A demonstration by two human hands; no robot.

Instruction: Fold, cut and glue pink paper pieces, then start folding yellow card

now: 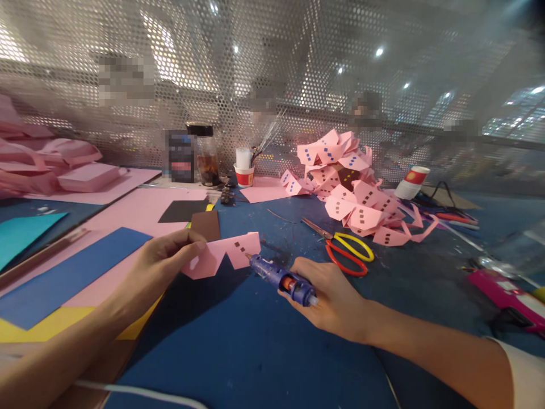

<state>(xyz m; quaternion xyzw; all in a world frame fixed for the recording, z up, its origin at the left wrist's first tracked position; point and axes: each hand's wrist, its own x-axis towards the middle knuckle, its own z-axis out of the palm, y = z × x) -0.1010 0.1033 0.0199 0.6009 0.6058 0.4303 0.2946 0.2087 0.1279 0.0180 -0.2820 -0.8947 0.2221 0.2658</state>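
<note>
My left hand pinches one end of a folded pink paper cutout, which has a notched lower edge and a few small dark squares on it. In my right hand is a blue glue gun, its tip pointing left at the paper near the squares. Whether the tip touches the paper I cannot tell. Just beyond the glue gun lie scissors with one red and one yellow handle. A brown paper piece lies behind my left fingertips.
A heap of pink dotted paper pieces stands at the back. Paper cups, a dark jar and a black box line the mesh wall. Coloured sheets, including a blue strip, cover the left; a magenta tool lies right.
</note>
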